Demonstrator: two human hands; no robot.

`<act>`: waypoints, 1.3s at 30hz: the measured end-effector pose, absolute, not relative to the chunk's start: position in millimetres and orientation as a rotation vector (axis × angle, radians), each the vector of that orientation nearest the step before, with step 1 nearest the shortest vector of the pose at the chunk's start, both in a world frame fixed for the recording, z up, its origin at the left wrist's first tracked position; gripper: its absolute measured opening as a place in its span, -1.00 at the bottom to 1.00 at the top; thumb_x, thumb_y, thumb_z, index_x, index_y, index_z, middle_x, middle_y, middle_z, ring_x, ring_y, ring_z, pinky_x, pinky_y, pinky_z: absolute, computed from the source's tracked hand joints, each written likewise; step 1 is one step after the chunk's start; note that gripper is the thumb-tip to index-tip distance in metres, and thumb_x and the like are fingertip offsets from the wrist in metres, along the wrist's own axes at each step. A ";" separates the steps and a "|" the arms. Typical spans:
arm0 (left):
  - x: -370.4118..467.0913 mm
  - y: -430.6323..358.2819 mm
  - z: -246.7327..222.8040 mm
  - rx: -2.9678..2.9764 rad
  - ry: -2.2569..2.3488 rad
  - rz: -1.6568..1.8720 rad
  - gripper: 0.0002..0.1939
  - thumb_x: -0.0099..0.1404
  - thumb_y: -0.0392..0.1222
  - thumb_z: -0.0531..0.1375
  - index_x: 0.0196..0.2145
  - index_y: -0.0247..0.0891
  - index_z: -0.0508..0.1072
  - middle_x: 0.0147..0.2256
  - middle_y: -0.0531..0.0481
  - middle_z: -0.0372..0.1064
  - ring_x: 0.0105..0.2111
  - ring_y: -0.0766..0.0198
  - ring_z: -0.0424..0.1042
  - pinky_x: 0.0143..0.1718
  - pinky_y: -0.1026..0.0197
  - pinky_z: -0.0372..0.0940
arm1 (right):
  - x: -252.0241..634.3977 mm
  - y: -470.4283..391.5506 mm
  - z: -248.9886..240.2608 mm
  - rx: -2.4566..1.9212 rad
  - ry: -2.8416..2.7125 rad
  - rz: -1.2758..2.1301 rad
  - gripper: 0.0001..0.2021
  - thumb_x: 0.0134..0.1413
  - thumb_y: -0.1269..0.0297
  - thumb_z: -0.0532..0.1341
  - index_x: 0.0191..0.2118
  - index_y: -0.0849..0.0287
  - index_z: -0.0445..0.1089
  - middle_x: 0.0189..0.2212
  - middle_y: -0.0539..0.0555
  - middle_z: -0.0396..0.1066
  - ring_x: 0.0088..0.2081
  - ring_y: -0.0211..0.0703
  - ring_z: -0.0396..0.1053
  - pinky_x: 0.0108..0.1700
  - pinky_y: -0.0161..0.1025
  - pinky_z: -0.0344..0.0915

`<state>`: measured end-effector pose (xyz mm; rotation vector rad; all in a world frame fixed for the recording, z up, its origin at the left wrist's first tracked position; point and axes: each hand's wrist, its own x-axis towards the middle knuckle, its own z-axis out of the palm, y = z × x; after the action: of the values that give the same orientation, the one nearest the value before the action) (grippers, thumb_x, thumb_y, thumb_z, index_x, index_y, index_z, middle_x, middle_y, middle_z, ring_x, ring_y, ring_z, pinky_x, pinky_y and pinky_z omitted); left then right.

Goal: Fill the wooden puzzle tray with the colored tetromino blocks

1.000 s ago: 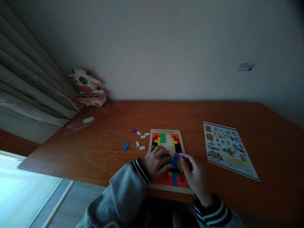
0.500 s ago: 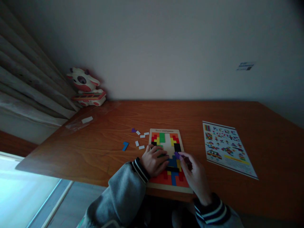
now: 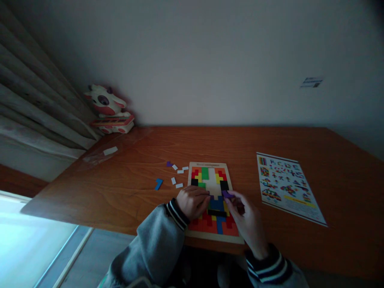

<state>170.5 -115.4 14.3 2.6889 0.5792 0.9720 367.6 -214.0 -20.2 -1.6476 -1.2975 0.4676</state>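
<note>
A wooden block puzzle board (image 3: pixel 211 239) lies near the table's front edge, filled with red, orange, yellow, green, blue and black pieces. Above its right side, my right hand (image 3: pixel 247 214) pinches a purple puzzle piece (image 3: pixel 228 194) between thumb and fingers. My left hand (image 3: pixel 193 201) rests over the board's left part, its fingers curled together; what lies under the fingertips is hidden. Between the two hands sit a blue piece (image 3: pixel 216 203) and a long black piece (image 3: pixel 217 213). Bare pale wood (image 3: pixel 212 186) shows in the upper middle of the board.
Left of the board lie a blue piece (image 3: pixel 159 184), a purple piece (image 3: pixel 169 164) and several small white pieces (image 3: pixel 179 185). A printed pattern sheet (image 3: pixel 289 190) is on the right. A cow toy (image 3: pixel 111 110) stands at the back left, by a clear plastic bag (image 3: pixel 97 157).
My left hand has drawn back slightly to the left and its fingers have curled, uncovering more of the board's middle. The purple piece in my right hand has turned and shows more.
</note>
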 end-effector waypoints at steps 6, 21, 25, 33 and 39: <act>168.7 -113.8 14.4 2.670 0.729 0.989 -0.79 0.37 -0.26 0.12 -0.28 -0.27 0.57 -0.26 -0.10 0.58 -0.24 0.16 0.54 -0.18 0.10 0.45 | 365.8 -214.4 -13.7 -1.628 -1.280 0.506 -0.70 0.23 0.01 0.16 -0.10 0.10 0.43 -0.34 0.08 0.52 -0.37 -0.13 0.49 -0.34 -0.22 0.45; 164.9 -114.4 16.4 2.700 0.872 0.947 -0.76 0.38 -0.23 0.10 -0.40 -0.25 0.52 -0.43 -0.06 0.52 -0.37 0.18 0.48 -0.28 0.11 0.35 | 365.6 -215.3 -13.4 -1.623 -1.277 0.525 -0.72 0.25 0.03 0.16 -0.12 0.10 0.44 -0.28 0.11 0.56 -0.32 -0.09 0.53 -0.29 -0.20 0.47; 165.1 -116.2 16.6 2.631 0.777 0.984 -0.83 0.37 -0.23 0.14 -0.28 -0.24 0.54 -0.35 -0.06 0.55 -0.32 0.19 0.50 -0.24 0.13 0.38 | 366.9 -214.5 -11.4 -1.592 -1.372 0.440 -0.76 0.27 0.09 0.16 -0.14 0.11 0.46 -0.26 0.12 0.52 -0.30 -0.10 0.49 -0.26 -0.19 0.44; 140.0 -101.2 8.7 2.574 0.971 1.136 -0.81 0.35 -0.26 0.15 -0.10 -0.22 0.50 -0.17 -0.10 0.53 -0.20 0.17 0.48 -0.11 0.09 0.39 | 367.9 -214.0 -12.5 -1.545 -1.399 0.394 -0.79 0.26 0.14 0.16 -0.14 0.12 0.46 -0.25 0.11 0.48 -0.30 -0.13 0.46 -0.29 -0.24 0.42; 49.5 -73.3 3.2 2.670 1.292 1.016 -0.68 0.34 -0.30 0.07 0.01 -0.22 0.45 -0.01 -0.13 0.46 -0.03 0.08 0.42 0.04 -0.03 0.32 | 367.3 -213.9 -11.4 -1.545 -1.398 0.414 -0.79 0.27 0.13 0.16 -0.14 0.11 0.45 -0.26 0.10 0.47 -0.31 -0.14 0.45 -0.31 -0.25 0.42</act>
<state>49.5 -73.3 3.2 2.6703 1.2921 1.0164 367.3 -213.9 -11.4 -1.5453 -1.3982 0.4140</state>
